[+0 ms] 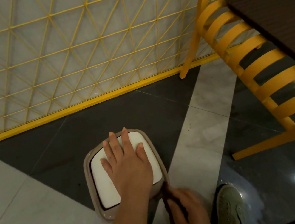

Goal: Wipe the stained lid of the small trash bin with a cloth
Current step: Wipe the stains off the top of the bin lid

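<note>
The small trash bin stands on the floor below me, with a taupe rim (89, 181) and a white square lid (104, 184). My left hand (128, 166) lies flat on the lid, palm down and fingers spread, covering its middle and right side. My right hand (188, 213) is blurred at the bin's near right corner. It is closed around a dark, thin cloth (166, 193) whose upper end touches the rim. No stain shows on the uncovered part of the lid.
A yellow wire-mesh fence (54, 59) runs along the wall behind the bin. To the right are a yellow slatted chair (252, 65) and a dark tabletop (274, 20). My green shoe (231, 209) stands just right of my right hand.
</note>
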